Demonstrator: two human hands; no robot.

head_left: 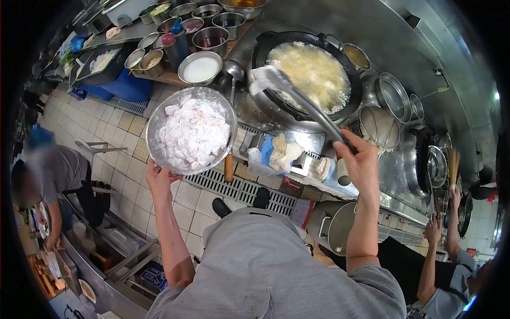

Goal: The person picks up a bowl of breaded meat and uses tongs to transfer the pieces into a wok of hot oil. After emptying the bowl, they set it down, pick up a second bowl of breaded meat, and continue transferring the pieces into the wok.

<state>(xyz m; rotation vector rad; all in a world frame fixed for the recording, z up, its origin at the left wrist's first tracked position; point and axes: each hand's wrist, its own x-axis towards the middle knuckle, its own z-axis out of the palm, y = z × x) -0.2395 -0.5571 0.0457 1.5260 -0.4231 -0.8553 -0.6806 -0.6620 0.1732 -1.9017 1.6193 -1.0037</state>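
Note:
My left hand (161, 178) grips the near rim of a metal bowl (151, 139), which is filled with pieces coated in white powder (194, 132). In my right hand (357, 162) is a pair of metal tongs (308, 101), its fingers wrapped round the handle end. The tongs' white-dusted tips are over the left rim of a large black wok (352, 101), and whatever is between them is blurred. Pale pieces bubble in the yellowish oil (308, 72) of the wok. A ladle (232, 80) with a wooden handle lies just right of the bowl.
A bowl of white liquid (200, 67) and several metal containers stand behind the powdered bowl. Strainers (380, 126) lie right of the wok, cloths (284, 154) at the counter's front. One person (69, 167) is at far left, another (446, 282) at lower right. A large pot (342, 228) stands below the counter.

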